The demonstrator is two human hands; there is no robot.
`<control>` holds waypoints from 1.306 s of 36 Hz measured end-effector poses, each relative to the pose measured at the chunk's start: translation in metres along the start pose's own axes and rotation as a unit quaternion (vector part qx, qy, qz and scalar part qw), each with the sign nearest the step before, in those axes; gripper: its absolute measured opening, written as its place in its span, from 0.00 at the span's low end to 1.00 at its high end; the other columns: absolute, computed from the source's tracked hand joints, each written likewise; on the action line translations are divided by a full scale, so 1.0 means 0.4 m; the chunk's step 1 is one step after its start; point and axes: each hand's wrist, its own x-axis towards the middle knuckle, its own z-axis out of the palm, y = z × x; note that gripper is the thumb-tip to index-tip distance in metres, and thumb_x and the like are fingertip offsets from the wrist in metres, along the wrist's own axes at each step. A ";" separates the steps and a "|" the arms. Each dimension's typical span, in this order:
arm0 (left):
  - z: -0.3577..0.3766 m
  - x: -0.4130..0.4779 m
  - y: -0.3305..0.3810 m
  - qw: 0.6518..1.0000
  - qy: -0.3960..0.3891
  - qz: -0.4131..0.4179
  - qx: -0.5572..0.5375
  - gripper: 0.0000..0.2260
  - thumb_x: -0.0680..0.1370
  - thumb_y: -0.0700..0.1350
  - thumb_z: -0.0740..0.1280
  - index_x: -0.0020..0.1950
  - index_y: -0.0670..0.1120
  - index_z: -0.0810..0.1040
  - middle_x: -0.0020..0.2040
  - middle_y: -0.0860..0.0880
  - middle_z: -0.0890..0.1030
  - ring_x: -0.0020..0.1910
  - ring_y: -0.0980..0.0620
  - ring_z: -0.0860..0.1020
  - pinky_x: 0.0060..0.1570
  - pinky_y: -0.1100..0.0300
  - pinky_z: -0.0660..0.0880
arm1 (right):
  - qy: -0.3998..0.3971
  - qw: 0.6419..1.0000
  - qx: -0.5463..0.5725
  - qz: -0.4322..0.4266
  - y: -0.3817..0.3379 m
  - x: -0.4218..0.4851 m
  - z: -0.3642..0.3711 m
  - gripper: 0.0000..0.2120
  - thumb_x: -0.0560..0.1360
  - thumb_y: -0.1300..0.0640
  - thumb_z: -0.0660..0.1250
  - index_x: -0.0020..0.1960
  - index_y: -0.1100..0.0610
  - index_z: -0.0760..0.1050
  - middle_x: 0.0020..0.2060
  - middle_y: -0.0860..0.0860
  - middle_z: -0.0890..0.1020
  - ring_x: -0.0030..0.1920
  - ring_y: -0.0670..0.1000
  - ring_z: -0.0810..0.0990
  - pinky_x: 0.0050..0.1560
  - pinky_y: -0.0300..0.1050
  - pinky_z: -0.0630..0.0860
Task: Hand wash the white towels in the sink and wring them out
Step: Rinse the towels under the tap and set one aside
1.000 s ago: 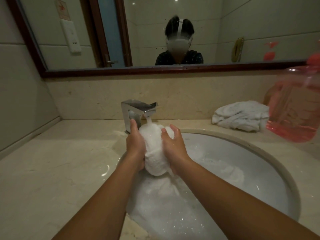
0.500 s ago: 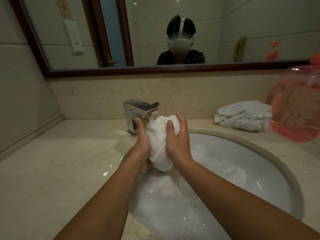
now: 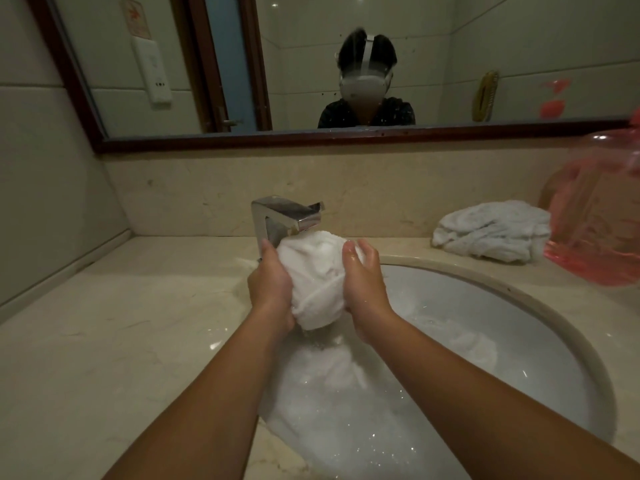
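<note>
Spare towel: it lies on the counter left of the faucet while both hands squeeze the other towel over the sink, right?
Wrong side: the head view shows the spare towel on the counter right of the faucet; left hand and right hand do squeeze the other towel over the sink.

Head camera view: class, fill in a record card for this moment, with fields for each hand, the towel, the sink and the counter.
Left hand: grips the bunched white towel on its left side
Right hand: grips the same towel on its right side
Towel position: above the sink, just under the faucet
Sink contents: foamy water
Counter: second white towel, crumpled, next to a pink jug
</note>
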 end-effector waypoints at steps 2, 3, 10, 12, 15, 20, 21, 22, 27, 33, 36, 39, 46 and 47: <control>-0.002 0.007 -0.004 1.000 -0.002 -0.001 -0.027 0.31 0.81 0.72 0.59 0.61 0.46 0.84 0.53 0.45 0.88 0.51 0.41 0.86 0.55 0.42 0.84 | -0.021 0.997 0.052 0.054 0.017 0.015 0.005 0.43 0.71 0.22 0.64 0.80 0.43 0.65 0.74 0.50 0.75 0.69 0.59 0.78 0.70 0.64 0.77; -0.004 0.009 -0.005 0.999 -0.007 -0.001 -0.041 0.31 0.81 0.71 0.59 0.61 0.46 0.84 0.53 0.45 0.88 0.51 0.40 0.87 0.55 0.41 0.84 | -0.036 0.994 0.079 0.069 0.034 0.034 0.008 0.51 0.63 0.17 0.64 0.78 0.44 0.68 0.72 0.50 0.78 0.67 0.59 0.80 0.69 0.64 0.78; -0.003 0.014 -0.013 0.999 -0.026 0.039 0.027 0.41 0.77 0.78 0.50 0.71 0.49 0.79 0.62 0.46 0.85 0.59 0.43 0.84 0.60 0.44 0.82 | -0.052 0.998 0.034 0.012 0.007 0.005 0.020 0.36 0.74 0.24 0.60 0.77 0.40 0.70 0.69 0.46 0.80 0.69 0.55 0.80 0.72 0.62 0.76; -0.004 0.026 -0.023 0.997 -0.044 0.042 0.057 0.53 0.66 0.86 0.48 0.74 0.52 0.77 0.65 0.47 0.84 0.61 0.44 0.83 0.61 0.44 0.81 | -0.040 0.999 -0.001 -0.026 -0.011 -0.006 0.018 0.26 0.84 0.33 0.56 0.78 0.42 0.69 0.68 0.44 0.79 0.69 0.53 0.78 0.73 0.61 0.75; -0.002 -0.021 0.001 0.992 -0.078 0.042 0.093 0.45 0.74 0.81 0.47 0.72 0.50 0.79 0.64 0.45 0.85 0.62 0.44 0.83 0.62 0.46 0.81 | -0.023 0.999 -0.014 -0.047 -0.018 -0.008 0.018 0.22 0.87 0.39 0.53 0.76 0.45 0.71 0.67 0.46 0.79 0.68 0.52 0.78 0.73 0.59 0.75; 0.001 -0.031 0.006 0.992 -0.102 0.002 0.077 0.35 0.77 0.78 0.55 0.57 0.50 0.83 0.54 0.44 0.88 0.54 0.44 0.86 0.50 0.51 0.82 | -0.017 0.998 -0.018 -0.065 -0.026 -0.007 0.018 0.21 0.88 0.40 0.53 0.75 0.47 0.71 0.55 0.40 0.78 0.60 0.48 0.78 0.64 0.49 0.75; 0.001 -0.028 0.005 0.992 -0.102 -0.007 0.071 0.35 0.76 0.78 0.58 0.57 0.49 0.83 0.53 0.44 0.88 0.53 0.43 0.86 0.51 0.51 0.83 | -0.017 0.998 -0.016 -0.061 -0.026 -0.006 0.018 0.21 0.88 0.40 0.53 0.75 0.47 0.71 0.54 0.40 0.78 0.60 0.48 0.79 0.63 0.49 0.75; 0.001 -0.024 0.004 0.993 -0.099 -0.015 0.067 0.36 0.76 0.77 0.59 0.59 0.47 0.84 0.52 0.44 0.88 0.52 0.43 0.86 0.51 0.51 0.83 | -0.016 0.998 -0.013 -0.052 -0.026 -0.005 0.019 0.21 0.88 0.39 0.53 0.75 0.47 0.71 0.54 0.40 0.78 0.58 0.47 0.79 0.62 0.49 0.76; 0.010 -0.012 0.003 0.996 -0.070 -0.024 0.057 0.36 0.79 0.74 0.58 0.65 0.44 0.82 0.53 0.44 0.87 0.51 0.43 0.85 0.44 0.54 0.80 | -0.010 1.000 0.000 -0.011 -0.022 -0.008 0.016 0.23 0.88 0.39 0.53 0.78 0.45 0.69 0.64 0.46 0.79 0.64 0.51 0.79 0.70 0.56 0.77; 0.007 0.005 -0.007 0.996 -0.066 -0.024 0.061 0.37 0.80 0.74 0.56 0.65 0.44 0.82 0.52 0.44 0.88 0.51 0.44 0.86 0.48 0.53 0.82 | -0.009 1.000 0.006 0.006 -0.014 -0.002 0.018 0.23 0.87 0.38 0.53 0.78 0.46 0.68 0.63 0.46 0.78 0.64 0.52 0.79 0.70 0.57 0.77; 0.006 0.008 -0.007 0.997 -0.056 -0.018 0.059 0.37 0.80 0.74 0.56 0.66 0.45 0.82 0.53 0.44 0.88 0.52 0.43 0.86 0.49 0.54 0.82 | -0.010 1.000 0.005 0.009 -0.011 -0.002 0.018 0.24 0.87 0.38 0.53 0.79 0.46 0.67 0.66 0.47 0.77 0.66 0.53 0.78 0.72 0.59 0.75; 0.007 0.009 -0.006 0.997 -0.051 -0.015 0.050 0.36 0.80 0.74 0.57 0.66 0.44 0.82 0.54 0.44 0.88 0.52 0.43 0.86 0.47 0.53 0.82 | -0.008 1.000 0.007 0.015 -0.010 -0.004 0.019 0.25 0.87 0.37 0.53 0.79 0.46 0.66 0.69 0.48 0.77 0.69 0.55 0.78 0.72 0.62 0.76; 0.009 0.012 -0.008 0.998 -0.052 0.004 0.033 0.32 0.80 0.71 0.63 0.63 0.44 0.82 0.53 0.44 0.88 0.51 0.43 0.86 0.49 0.52 0.83 | -0.015 1.000 0.011 0.018 -0.011 -0.012 0.018 0.25 0.86 0.36 0.54 0.80 0.45 0.66 0.70 0.49 0.77 0.69 0.56 0.78 0.72 0.63 0.75; 0.009 0.014 -0.008 0.998 -0.049 0.009 0.031 0.31 0.80 0.71 0.63 0.63 0.44 0.82 0.53 0.44 0.87 0.51 0.43 0.86 0.48 0.52 0.83 | -0.017 1.000 0.009 0.015 -0.012 -0.013 0.017 0.25 0.86 0.36 0.54 0.79 0.44 0.66 0.69 0.48 0.77 0.69 0.56 0.78 0.72 0.63 0.75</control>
